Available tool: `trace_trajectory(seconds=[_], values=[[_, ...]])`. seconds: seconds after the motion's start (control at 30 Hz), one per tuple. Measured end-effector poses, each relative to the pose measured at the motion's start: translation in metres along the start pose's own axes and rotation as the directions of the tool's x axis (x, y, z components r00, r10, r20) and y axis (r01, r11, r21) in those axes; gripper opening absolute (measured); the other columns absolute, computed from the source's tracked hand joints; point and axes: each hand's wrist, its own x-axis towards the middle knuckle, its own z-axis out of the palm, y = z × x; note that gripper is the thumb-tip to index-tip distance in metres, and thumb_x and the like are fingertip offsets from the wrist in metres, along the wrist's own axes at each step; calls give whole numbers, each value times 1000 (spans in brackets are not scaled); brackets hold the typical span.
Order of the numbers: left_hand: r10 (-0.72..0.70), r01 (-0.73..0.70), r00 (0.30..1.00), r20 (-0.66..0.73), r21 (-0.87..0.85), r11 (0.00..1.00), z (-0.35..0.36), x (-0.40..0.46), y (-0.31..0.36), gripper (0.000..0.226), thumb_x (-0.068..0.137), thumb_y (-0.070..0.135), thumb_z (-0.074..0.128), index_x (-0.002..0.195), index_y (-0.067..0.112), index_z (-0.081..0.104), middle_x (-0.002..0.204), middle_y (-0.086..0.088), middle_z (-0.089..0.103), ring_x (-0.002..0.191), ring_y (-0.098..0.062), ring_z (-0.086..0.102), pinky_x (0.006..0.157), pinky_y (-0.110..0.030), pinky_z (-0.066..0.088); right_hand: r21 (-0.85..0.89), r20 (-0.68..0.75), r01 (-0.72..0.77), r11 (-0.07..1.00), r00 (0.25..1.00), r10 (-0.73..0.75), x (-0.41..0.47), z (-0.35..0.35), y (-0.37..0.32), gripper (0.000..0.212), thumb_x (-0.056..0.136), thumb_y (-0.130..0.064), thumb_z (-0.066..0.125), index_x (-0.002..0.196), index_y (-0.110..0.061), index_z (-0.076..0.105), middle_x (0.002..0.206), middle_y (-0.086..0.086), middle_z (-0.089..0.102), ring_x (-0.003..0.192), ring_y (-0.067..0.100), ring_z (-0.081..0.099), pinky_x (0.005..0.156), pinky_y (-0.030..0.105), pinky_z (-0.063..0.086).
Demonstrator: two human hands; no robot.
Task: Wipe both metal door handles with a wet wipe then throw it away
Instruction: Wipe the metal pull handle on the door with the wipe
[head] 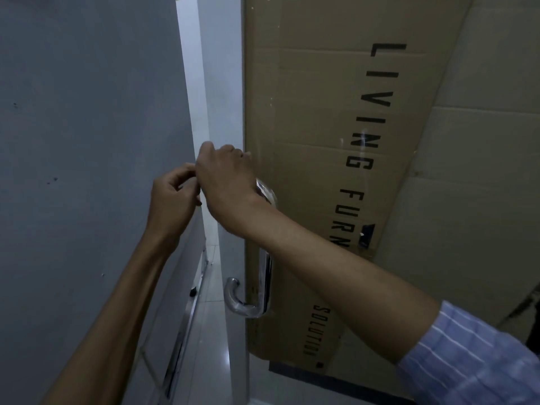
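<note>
Two hands (204, 188), cardboard (365, 171) behind handle (264, 287) — wipe perhaps hidden

Chrome door handle (264, 285) upright on glass door, upper part hidden.

The right hand (226, 182) and forearm cover the upper run of the metal handle (264, 283) — only its lower curve shows. Whether a wipe sits inside either curled hand cannot be told — the left hand (172, 197) included.
</note>
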Motion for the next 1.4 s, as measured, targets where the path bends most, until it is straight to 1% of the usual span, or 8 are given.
trace_trajectory(seconds=[0.27, 0.4, 0.5, 0.6, 0.77, 0.9, 1.1, 1.4], values=[[-83, 83, 996, -6, -82, 993, 1, -2, 6, 50, 99, -3, 41, 118, 29, 73, 101, 16, 74, 72, -9, 54, 62, -19, 52, 567, 390, -320, 759, 916, 95, 37, -11, 33, 20, 100, -24, 67, 97, -5, 59, 86, 10, 74, 66, 19, 73, 51, 24, 49], [-238, 226, 970, -53, -176, 958, 10, -5, 10, 31, 104, 10, 46, 125, 17, 68, 114, 1, 71, 78, -16, 59, 73, -31, 57, 722, 539, -484, 494, 841, 35, 35, -17, 52, 36, 102, -25, 65, 111, 10, 60, 83, 22, 77, 65, 24, 77, 50, 26, 57], [-433, 426, 901, 28, -243, 871, 20, -13, 19, 27, 108, 37, 52, 111, 14, 66, 107, -5, 70, 80, -18, 63, 66, -29, 56, 738, 583, -533, 413, 812, 5, 35, -9, 57, 42, 100, -33, 67, 108, 9, 67, 95, 23, 77, 83, 32, 78, 79, 40, 65], [-527, 596, 803, 278, -338, 729, 28, -19, 28, 54, 99, 66, 52, 90, 15, 67, 96, -7, 75, 73, -15, 68, 64, -30, 59, 638, 527, -458, 619, 846, 82, 30, -9, 64, 52, 93, -55, 68, 105, -5, 66, 86, 6, 70, 72, 20, 66, 60, 30, 54], [-559, 692, 721, 409, -455, 560, 28, -18, 33, 58, 99, 62, 55, 119, 9, 69, 117, -10, 73, 103, -25, 77, 82, -38, 62, 640, 364, -307, 704, 928, 74, 18, -5, 59, 40, 97, -45, 64, 73, -16, 51, 65, -3, 51, 60, 15, 52, 54, 26, 35], [-544, 721, 683, 487, -573, 391, 20, -15, 36, 47, 97, 48, 66, 124, 9, 69, 123, -14, 70, 116, -33, 71, 99, -41, 59, 490, 196, -131, 862, 980, 38, -4, -1, 51, 31, 96, -47, 63, 109, -23, 49, 98, -2, 60, 88, 21, 57, 69, 35, 35], [-517, 725, 678, 523, -595, 348, 27, -16, 34, 28, 103, 34, 62, 112, 9, 68, 84, -2, 71, 94, -19, 73, 109, -40, 52, 282, 63, -50, 958, 997, 34, -25, 1, 54, 46, 97, -47, 63, 135, -28, 48, 148, 18, 41, 128, 36, 46, 79, 39, 32], [-606, 765, 637, 477, -490, 418, 17, 27, 25, 35, 91, 33, 74, 107, 3, 67, 101, -9, 71, 94, -19, 69, 93, -34, 59, 427, 12, -59, 902, 998, 60, -43, 14, 74, 44, 89, -37, 76, 120, -15, 55, 110, 12, 67, 98, 33, 64, 77, 41, 53]])
